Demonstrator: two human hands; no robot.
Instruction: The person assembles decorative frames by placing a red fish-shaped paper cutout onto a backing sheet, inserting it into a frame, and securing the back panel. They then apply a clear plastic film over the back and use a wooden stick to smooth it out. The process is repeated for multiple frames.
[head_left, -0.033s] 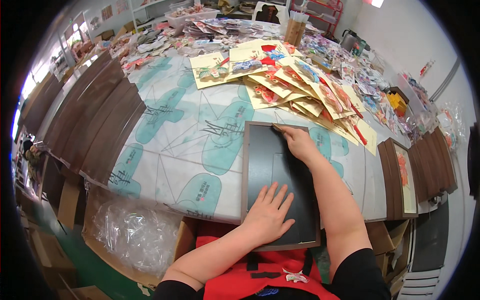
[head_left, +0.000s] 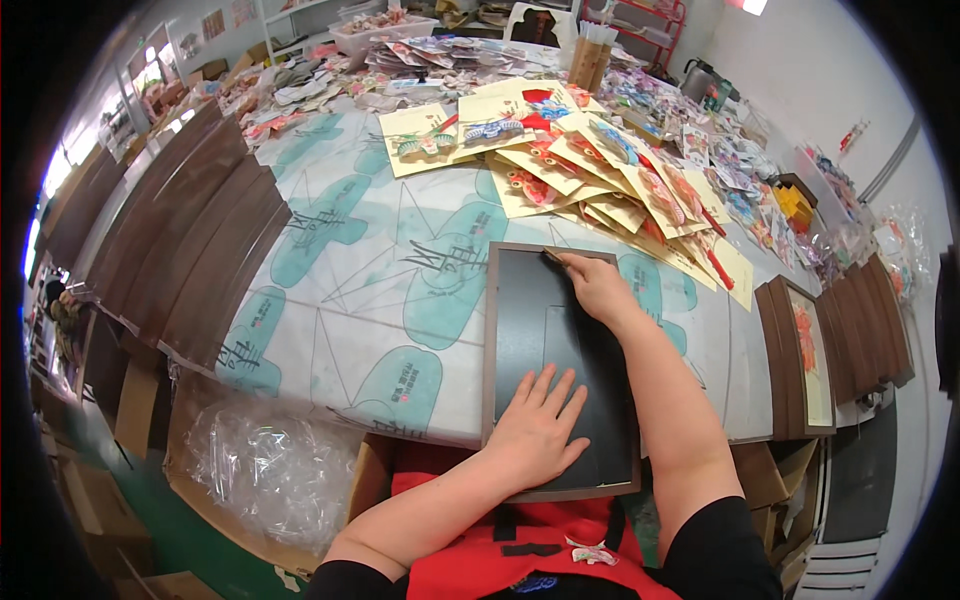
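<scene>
A brown picture frame [head_left: 491, 330] lies at the table's front edge, its black backing board [head_left: 530, 300] facing up. My left hand [head_left: 540, 425] rests flat on the lower half of the board, fingers spread. Near the frame's far edge, my right hand [head_left: 597, 285] is closed in a pinch. A small thin brownish piece [head_left: 553, 256] shows at its fingertips, touching the board's upper edge; its kind cannot be made out. Beyond the frame lies a pile of cream cards [head_left: 610, 180] with colourful fish-like figures and red tassels.
Stacked brown frames [head_left: 190, 220] stand at the left, and more frames [head_left: 800, 350] stand at the right. White printed paper [head_left: 370, 300] covers the table. Below its left front edge is a cardboard box [head_left: 372, 475] of clear plastic bags [head_left: 270, 475]. Many small packets [head_left: 450, 60] cover the back.
</scene>
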